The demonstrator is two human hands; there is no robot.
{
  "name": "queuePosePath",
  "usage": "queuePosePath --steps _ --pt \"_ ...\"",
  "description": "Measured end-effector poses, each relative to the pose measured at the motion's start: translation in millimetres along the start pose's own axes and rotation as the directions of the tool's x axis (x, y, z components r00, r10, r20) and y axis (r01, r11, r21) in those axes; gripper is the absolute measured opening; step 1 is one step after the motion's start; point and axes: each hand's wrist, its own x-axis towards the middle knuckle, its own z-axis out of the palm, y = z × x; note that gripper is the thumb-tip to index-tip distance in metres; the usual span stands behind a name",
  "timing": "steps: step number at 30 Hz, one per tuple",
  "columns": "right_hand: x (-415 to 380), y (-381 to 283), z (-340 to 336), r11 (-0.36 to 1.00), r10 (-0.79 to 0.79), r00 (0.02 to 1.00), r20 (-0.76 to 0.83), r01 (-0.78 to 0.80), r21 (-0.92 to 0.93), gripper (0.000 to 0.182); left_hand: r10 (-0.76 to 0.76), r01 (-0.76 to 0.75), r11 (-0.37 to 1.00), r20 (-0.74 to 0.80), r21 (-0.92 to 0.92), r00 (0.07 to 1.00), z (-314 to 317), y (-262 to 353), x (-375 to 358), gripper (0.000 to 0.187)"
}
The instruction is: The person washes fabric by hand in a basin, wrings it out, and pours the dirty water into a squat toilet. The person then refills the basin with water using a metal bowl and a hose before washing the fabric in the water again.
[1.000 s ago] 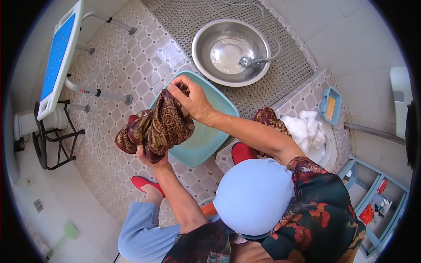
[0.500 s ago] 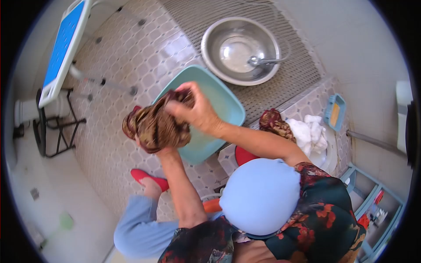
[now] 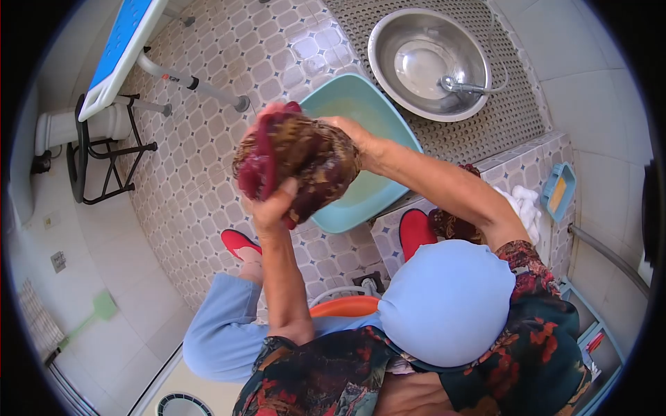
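A bunched brown and dark red patterned cloth [image 3: 309,159] is held up between both hands, over the left part of a light blue-green basin [image 3: 395,128] with cloudy water in it. My left hand [image 3: 274,204] grips the cloth's lower left side, its thumb lying on the fabric. My right hand [image 3: 354,139] is closed on the cloth's right side, with its fingertips hidden behind the fabric.
A steel bowl [image 3: 416,59] with a shower head [image 3: 454,84] inside stands on a grey perforated mat [image 3: 444,142]. White cloth [image 3: 526,208] and a soap dish [image 3: 557,191] are at right. A blue-topped stool [image 3: 114,52] and black metal frame [image 3: 80,163] stand at left.
The cloth has turned and shows more of its red edge. My right hand has gone from the cloth's top to its right side. The view has shifted, so the basin and bowl appear further up and right.
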Motion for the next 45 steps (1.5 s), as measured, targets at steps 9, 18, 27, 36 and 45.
queuePosePath --steps 9,18,27,36,45 --pt "-21 -23 19 0.959 0.051 0.987 0.151 -0.007 -0.283 0.018 -0.015 -0.611 0.619 0.786 0.493 0.618 27 19 23 0.073" --pt "3 -24 11 0.471 0.148 0.944 0.294 0.194 -0.861 0.018 -0.113 -0.727 0.575 0.916 0.376 0.384 44 -9 22 0.063" --pt "32 3 5 -0.259 0.248 0.949 0.193 0.257 -0.931 0.033 -0.338 -0.816 0.526 0.939 0.24 0.058 36 -37 7 0.056" --pt "64 52 -33 0.111 0.006 0.993 -0.115 -0.115 -0.987 0.04 -0.463 -0.757 0.603 0.883 0.25 -0.077 4 -68 -2 0.042" --pt "-22 -2 -70 0.918 0.259 0.966 0.027 -0.237 -0.318 0.036 -0.151 -0.393 0.778 0.753 0.49 0.64 21 -47 29 0.048"
